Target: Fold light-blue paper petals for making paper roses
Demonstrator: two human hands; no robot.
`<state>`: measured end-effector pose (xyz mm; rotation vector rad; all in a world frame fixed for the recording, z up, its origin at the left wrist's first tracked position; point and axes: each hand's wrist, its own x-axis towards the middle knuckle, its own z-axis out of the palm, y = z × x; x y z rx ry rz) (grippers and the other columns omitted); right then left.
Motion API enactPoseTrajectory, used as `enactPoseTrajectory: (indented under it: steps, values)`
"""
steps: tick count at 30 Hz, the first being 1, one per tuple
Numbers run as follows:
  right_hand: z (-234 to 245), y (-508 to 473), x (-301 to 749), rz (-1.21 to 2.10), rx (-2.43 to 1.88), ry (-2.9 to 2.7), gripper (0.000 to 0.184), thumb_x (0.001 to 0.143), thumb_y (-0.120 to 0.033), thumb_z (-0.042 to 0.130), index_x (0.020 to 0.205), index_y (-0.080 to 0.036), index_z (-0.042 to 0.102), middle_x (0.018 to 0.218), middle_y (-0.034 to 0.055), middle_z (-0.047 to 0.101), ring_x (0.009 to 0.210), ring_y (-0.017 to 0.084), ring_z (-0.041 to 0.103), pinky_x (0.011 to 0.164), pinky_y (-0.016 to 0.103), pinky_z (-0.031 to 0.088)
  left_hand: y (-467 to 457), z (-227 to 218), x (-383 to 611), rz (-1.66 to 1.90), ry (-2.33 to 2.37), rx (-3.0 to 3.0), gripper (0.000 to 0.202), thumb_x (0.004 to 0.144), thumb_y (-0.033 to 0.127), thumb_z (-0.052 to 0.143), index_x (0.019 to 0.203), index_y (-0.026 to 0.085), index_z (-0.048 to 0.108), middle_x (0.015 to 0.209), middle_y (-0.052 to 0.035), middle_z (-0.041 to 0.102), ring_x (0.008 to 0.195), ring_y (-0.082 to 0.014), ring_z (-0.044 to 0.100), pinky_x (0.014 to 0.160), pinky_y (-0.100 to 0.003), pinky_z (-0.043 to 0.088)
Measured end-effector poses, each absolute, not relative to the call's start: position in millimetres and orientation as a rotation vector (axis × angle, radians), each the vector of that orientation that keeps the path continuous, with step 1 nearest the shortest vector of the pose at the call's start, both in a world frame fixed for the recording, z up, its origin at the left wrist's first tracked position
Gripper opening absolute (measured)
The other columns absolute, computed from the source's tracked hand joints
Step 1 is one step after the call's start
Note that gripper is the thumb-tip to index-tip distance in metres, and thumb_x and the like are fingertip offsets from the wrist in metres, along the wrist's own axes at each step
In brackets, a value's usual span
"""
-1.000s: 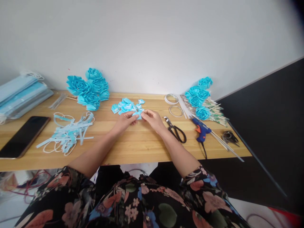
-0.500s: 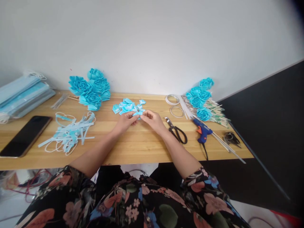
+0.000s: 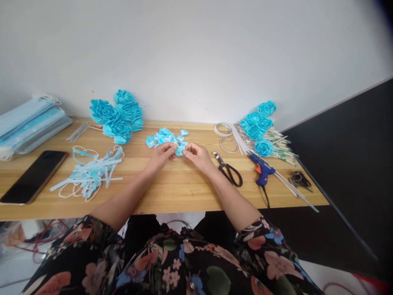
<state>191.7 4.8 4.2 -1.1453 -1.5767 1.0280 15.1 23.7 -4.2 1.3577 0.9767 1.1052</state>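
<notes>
Between my two hands is a small blue petal piece (image 3: pixel 180 150), cut from mask-like fabric. The thumb and fingers of my left hand (image 3: pixel 163 155) pinch its left edge. On the other side my right hand (image 3: pixel 198 157) is closed on its right edge. Just beyond my fingertips lies a loose pile of similar blue pieces (image 3: pixel 164 135), some with white edges. To the right of my right hand rest black-handled scissors (image 3: pixel 229 170).
Blue flowers (image 3: pixel 118 114) stand at back left, more blue flowers (image 3: pixel 257 123) at back right over wrapped sticks. A glue gun (image 3: pixel 262 170), wire rings (image 3: pixel 223 129), a phone (image 3: pixel 33 177), cut mask strips (image 3: pixel 92 170) and stacked masks (image 3: pixel 30 123) lie around the wooden table (image 3: pixel 181 192).
The petal piece has turned between my fingers and now shows more of its blue face, hanging lower. Both hands stay in nearly the same place.
</notes>
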Motion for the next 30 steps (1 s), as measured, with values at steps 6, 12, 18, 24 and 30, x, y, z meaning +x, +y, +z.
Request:
enactPoseTrajectory:
  steps: [6,12,18,24,30]
  values:
    - [6,4,191,1.019,-1.156,-1.563,0.023,0.076,-0.04,0.061,0.07,-0.021,0.05,0.064,-0.0048,0.045,0.06,0.01,0.039,0.06,0.025,0.035,24,-7,15,1.105,0.946,1.334,0.036,0.078,0.051,0.066,0.072,0.017,0.06,0.056,0.0017,0.057,0.053,-0.0102,0.051,0.059,-0.024,0.043]
    - [3,7,193,1.035,-1.163,-1.458,0.023,0.074,-0.041,0.063,0.072,-0.02,0.054,0.067,-0.0037,0.049,0.063,0.011,0.043,0.062,0.025,0.037,25,-10,17,1.001,0.897,1.276,0.043,0.078,0.06,0.062,0.083,0.017,0.061,0.066,-0.0006,0.063,0.054,-0.0108,0.055,0.054,-0.023,0.043]
    - [-1,9,196,1.038,-1.159,-1.42,0.022,0.077,-0.04,0.064,0.073,-0.02,0.056,0.067,-0.0041,0.051,0.062,0.011,0.044,0.062,0.024,0.037,24,-10,19,0.958,0.894,1.353,0.038,0.075,0.052,0.068,0.078,0.015,0.059,0.068,-0.0007,0.064,0.053,-0.009,0.054,0.053,-0.023,0.042]
    - [-4,9,196,1.049,-1.176,-1.429,0.025,0.076,-0.043,0.065,0.072,-0.02,0.056,0.067,-0.0035,0.053,0.063,0.012,0.046,0.063,0.026,0.037,25,-11,19,0.927,0.926,1.362,0.037,0.071,0.049,0.07,0.076,0.015,0.058,0.063,0.0007,0.061,0.052,-0.0083,0.052,0.052,-0.022,0.041]
    - [-3,11,196,1.05,-1.184,-1.41,0.025,0.075,-0.041,0.068,0.07,-0.02,0.056,0.065,-0.0032,0.053,0.062,0.013,0.047,0.064,0.027,0.038,25,-9,22,0.942,0.893,1.355,0.037,0.071,0.049,0.068,0.074,0.015,0.055,0.062,0.0005,0.059,0.051,-0.0076,0.051,0.052,-0.022,0.039]
